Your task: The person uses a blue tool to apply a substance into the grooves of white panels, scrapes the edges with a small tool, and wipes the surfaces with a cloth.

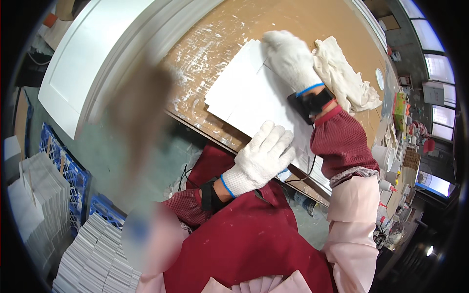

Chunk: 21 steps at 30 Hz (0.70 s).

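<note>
**Two gloved hands pressing flat white panels on a paint-flecked bench**

A person in a dark red apron is leaning over a brown bench (303, 24) spattered with white. A small stack of flat white panels (244, 95) is lying near the middle of the view, its near edge close to the bench's front edge.

The left hand (261, 158), in a white knit glove, is resting open with fingers spread on the stack's near end, at about six o'clock from the panels' centre. The right hand (290, 58), gloved the same way, is lying flat and open on the far end at about one o'clock; neither hand is gripping anything. Each wrist is wearing a dark band.

A crumpled pale rag (342, 73) is sitting just beside the right hand, at three o'clock. A large white framed door panel (97, 53) is leaning off the bench at ten o'clock. Stacks of thin white tiles (97, 254) are filling blue crates at seven o'clock (the floor there looks crowded).

Judging from the pose, keeping both palms flat and pressure even would be holding the panels square without sliding them over the bench edge.
</note>
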Available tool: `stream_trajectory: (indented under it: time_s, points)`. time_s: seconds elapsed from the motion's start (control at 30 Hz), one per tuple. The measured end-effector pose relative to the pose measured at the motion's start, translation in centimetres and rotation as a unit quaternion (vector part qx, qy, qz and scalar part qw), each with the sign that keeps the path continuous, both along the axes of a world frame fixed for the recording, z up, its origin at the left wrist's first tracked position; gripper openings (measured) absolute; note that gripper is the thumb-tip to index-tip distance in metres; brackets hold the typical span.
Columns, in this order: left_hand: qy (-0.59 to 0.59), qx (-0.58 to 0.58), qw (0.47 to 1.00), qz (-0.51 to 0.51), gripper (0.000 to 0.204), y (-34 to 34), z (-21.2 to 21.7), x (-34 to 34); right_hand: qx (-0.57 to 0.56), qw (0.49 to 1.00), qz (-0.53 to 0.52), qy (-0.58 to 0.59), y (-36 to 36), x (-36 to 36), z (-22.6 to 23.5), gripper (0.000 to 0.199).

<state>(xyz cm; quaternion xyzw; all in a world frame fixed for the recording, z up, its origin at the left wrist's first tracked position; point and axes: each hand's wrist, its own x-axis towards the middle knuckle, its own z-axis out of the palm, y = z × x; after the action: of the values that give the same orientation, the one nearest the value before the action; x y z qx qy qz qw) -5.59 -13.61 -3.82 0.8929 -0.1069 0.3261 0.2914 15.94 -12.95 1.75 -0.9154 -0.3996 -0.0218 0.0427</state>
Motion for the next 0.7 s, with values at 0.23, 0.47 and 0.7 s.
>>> stream_trajectory:
  time_s: [0.23,0.47,0.7]
  points:
    - [0.014,0.006,1.000,-0.009,0.033,0.2,0.4,0.1,0.144,0.985,0.001,0.094,-2.8,-0.5,-1.0,0.021]
    - [0.067,0.056,0.996,-0.012,0.032,-0.1,1.0,0.4,0.121,0.976,-0.165,0.076,-10.5,-0.8,-1.2,0.026]
    - [-0.007,0.052,0.998,-0.027,0.033,0.0,1.0,1.0,0.166,0.911,-0.375,0.051,-26.5,-5.7,-0.7,0.035]
